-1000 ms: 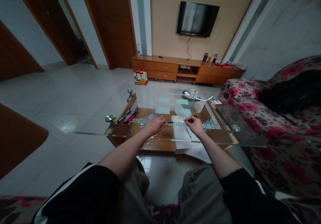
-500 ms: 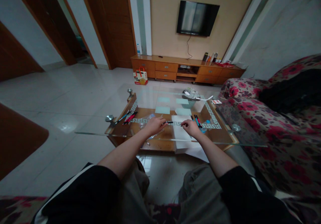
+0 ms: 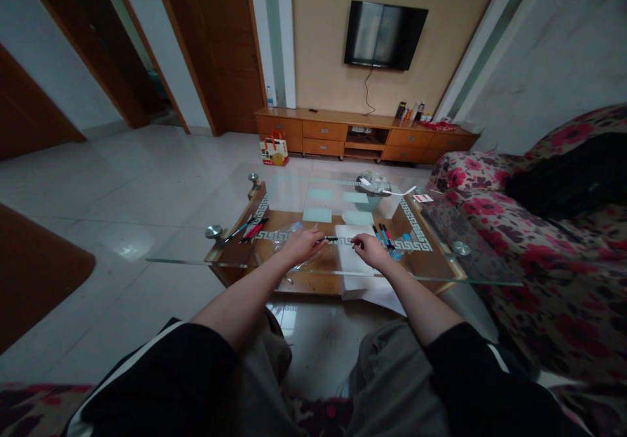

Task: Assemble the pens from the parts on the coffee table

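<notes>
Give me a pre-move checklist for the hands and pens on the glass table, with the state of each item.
1. Left hand grips the dark pen: ok, the pen sticks out toward the right hand.
2. Right hand holds something small at its fingers: cannot tell, too small to see.
3. White paper lies flat under the hands: ok.
4. Pens on the right lie apart from the right hand: ok.
5. Pens on the left lie on the glass table, away from both hands: ok.
6. Bowl at the far end stands apart from the hands: ok.
</notes>
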Available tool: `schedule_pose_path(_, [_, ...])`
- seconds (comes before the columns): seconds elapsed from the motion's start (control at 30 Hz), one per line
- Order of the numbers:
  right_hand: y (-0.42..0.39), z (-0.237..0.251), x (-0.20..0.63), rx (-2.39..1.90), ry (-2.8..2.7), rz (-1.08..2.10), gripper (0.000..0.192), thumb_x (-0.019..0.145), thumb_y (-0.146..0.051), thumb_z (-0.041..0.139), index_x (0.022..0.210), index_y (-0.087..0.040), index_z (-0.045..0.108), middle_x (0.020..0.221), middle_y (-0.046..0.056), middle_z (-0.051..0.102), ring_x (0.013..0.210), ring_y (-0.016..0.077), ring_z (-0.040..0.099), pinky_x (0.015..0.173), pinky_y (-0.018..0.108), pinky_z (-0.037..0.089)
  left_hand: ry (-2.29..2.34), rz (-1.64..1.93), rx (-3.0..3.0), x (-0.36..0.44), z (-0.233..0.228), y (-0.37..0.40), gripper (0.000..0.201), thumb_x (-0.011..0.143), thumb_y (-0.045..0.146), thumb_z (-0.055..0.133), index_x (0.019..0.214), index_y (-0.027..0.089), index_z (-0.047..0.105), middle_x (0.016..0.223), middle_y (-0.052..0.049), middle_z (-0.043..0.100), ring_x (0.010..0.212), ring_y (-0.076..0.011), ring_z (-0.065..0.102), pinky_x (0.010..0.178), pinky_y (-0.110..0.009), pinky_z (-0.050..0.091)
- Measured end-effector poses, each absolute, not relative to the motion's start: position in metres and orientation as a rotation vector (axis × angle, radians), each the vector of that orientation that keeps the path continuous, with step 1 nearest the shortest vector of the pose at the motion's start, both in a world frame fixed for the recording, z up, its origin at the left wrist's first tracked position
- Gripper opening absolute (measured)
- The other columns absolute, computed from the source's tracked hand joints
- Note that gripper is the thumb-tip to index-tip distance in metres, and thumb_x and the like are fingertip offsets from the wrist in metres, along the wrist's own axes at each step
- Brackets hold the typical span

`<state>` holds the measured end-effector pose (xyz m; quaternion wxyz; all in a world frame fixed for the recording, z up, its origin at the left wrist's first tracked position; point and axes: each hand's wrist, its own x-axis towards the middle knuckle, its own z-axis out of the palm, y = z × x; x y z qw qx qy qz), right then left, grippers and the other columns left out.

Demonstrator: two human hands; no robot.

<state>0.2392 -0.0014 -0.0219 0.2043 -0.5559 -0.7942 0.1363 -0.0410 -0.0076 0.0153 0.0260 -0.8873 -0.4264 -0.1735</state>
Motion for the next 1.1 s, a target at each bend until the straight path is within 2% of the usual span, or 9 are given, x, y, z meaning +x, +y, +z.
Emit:
schedule_pose_path(0.3, [-0.003, -0.02, 0.242, -1.511, -2.173, 0.302, 0.027, 0.086, -0.024, 0.067, 0.111, -0.013, 0.067, 0.096, 0.009, 0.069, 0.087, 0.0201, 0.063, 0.083, 0.03, 0.048, -1.27, -0.532, -2.795, -0.041, 0.016, -0.007, 0.032, 0.101, 0.041, 0.043, 0.093, 0.02, 0.065, 0.092, -0.005, 0.065, 0.08, -0.0176, 0.06, 0.069, -0.028, 0.039])
schedule_pose_path(0.57, [-0.018, 0.009, 0.218, -1.275, -2.077, 0.288, 0.028, 0.101, -0.034, 0.046, 0.115, -0.017, 0.064, 0.107, 0.01, 0.066, 0.095, 0.0206, 0.06, 0.087, 0.033, 0.047, -1.14, -0.522, -2.899, -0.035, 0.02, -0.009, 0.019, 0.098, 0.028, 0.047, 0.103, 0.019, 0.063, 0.098, -0.006, 0.064, 0.084, -0.0178, 0.059, 0.074, -0.029, 0.043])
schedule_pose_path(0.77, [-0.032, 0.019, 0.198, -1.203, -2.226, 0.352, 0.03, 0.103, -0.038, 0.044, 0.103, -0.019, 0.067, 0.097, 0.008, 0.064, 0.094, 0.0198, 0.059, 0.086, 0.03, 0.045, -1.037, -0.532, -2.908, -0.031, 0.018, -0.011, 0.02, 0.098, 0.031, 0.05, 0.11, 0.022, 0.063, 0.1, -0.006, 0.062, 0.091, -0.0187, 0.059, 0.079, -0.03, 0.042])
schedule_pose_path(0.9, [-0.034, 0.018, 0.194, -1.228, -2.324, 0.373, 0.035, 0.104, -0.04, 0.043, 0.091, -0.018, 0.068, 0.093, 0.008, 0.063, 0.092, 0.0193, 0.059, 0.086, 0.03, 0.045, -1.032, -0.529, -2.907, -0.03, 0.019, -0.012, 0.017, 0.098, 0.03, 0.051, 0.104, 0.021, 0.064, 0.1, -0.006, 0.062, 0.093, -0.0187, 0.059, 0.081, -0.03, 0.042])
schedule_pose_path(1.1, [-0.032, 0.018, 0.192, -1.246, -2.358, 0.383, 0.033, 0.102, -0.039, 0.049, 0.09, -0.018, 0.071, 0.09, 0.007, 0.064, 0.088, 0.0191, 0.059, 0.081, 0.029, 0.045, -1.081, -0.517, -2.945, -0.033, 0.019, -0.011, 0.021, 0.1, 0.034, 0.049, 0.108, 0.022, 0.065, 0.099, -0.006, 0.063, 0.091, -0.0179, 0.06, 0.081, -0.029, 0.042])
